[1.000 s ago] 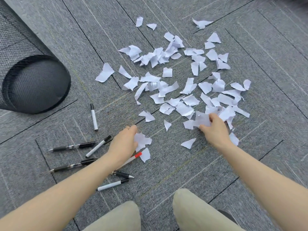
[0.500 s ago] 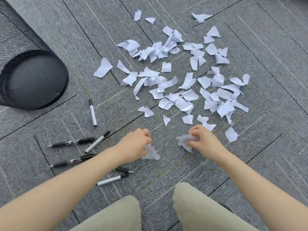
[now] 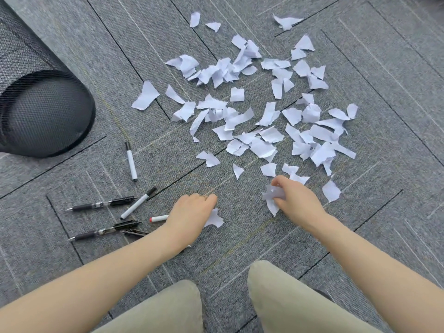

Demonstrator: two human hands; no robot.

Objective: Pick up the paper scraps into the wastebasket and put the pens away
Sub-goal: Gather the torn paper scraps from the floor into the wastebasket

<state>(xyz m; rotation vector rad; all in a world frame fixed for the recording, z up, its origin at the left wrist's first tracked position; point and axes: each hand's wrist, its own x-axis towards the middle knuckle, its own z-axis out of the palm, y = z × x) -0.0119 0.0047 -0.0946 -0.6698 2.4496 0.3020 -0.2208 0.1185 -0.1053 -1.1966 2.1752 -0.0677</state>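
Note:
Several white paper scraps [image 3: 262, 131] lie scattered over the grey carpet ahead of me. My right hand [image 3: 295, 200] grips a crumpled bunch of scraps [image 3: 272, 197] at the near edge of the pile. My left hand [image 3: 192, 212] is curled over another bunch of scraps [image 3: 215, 218] on the carpet. A black mesh wastebasket [image 3: 36, 97] lies on its side at the far left. Several pens lie left of my left hand: a white marker [image 3: 131, 162], a second white marker [image 3: 138, 203], two black pens [image 3: 103, 203] [image 3: 105, 230] and a red-tipped marker [image 3: 158, 218].
My knees in beige trousers [image 3: 276, 296] are at the bottom of the view. Grey carpet tiles [image 3: 384, 68] cover the floor all around.
My right hand drew scraps from the pile back toward me and bunched them. My left hand closed over the scraps near the pens. The red-tipped marker now shows beside my left wrist.

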